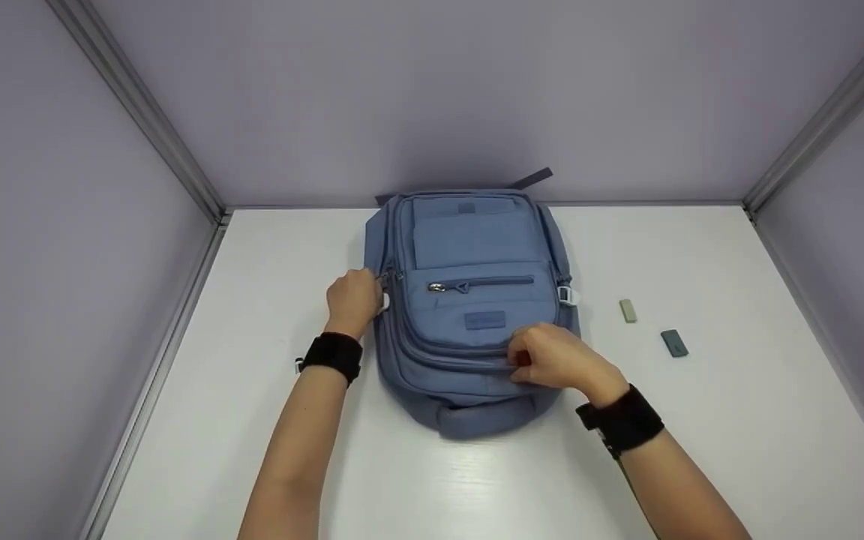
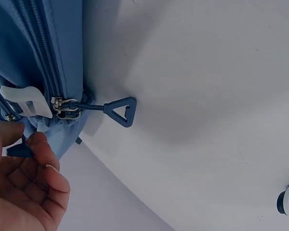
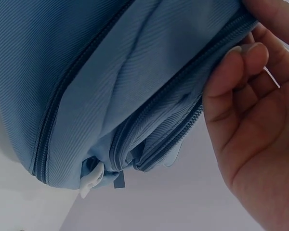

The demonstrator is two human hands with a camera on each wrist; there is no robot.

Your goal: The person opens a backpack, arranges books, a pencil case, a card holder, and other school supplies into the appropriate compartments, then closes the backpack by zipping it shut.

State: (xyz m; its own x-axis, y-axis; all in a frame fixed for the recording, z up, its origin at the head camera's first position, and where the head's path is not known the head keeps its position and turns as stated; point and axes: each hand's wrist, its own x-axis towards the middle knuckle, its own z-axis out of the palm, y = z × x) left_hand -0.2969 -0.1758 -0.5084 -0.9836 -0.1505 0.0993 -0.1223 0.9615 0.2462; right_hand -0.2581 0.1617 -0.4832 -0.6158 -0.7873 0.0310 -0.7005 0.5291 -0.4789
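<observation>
The left hand (image 1: 352, 302) pinches a small dark-blue zipper pull (image 2: 20, 151); the right hand (image 1: 563, 358) grips a zippered edge (image 3: 221, 41) of the blue fabric backpack (image 1: 481, 240) between them.

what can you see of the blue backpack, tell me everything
The blue backpack lies front up on the white table, its loop handle at the near end and a dark strap sticking out at the far end. It looks like ribbed woven fabric. The front bears a short zip and a patch; longer zips curve round the edges, and a white clip sits at each side. The left grip pinches a zip pull at one side; the right grip holds the near edge beside a zip.
</observation>
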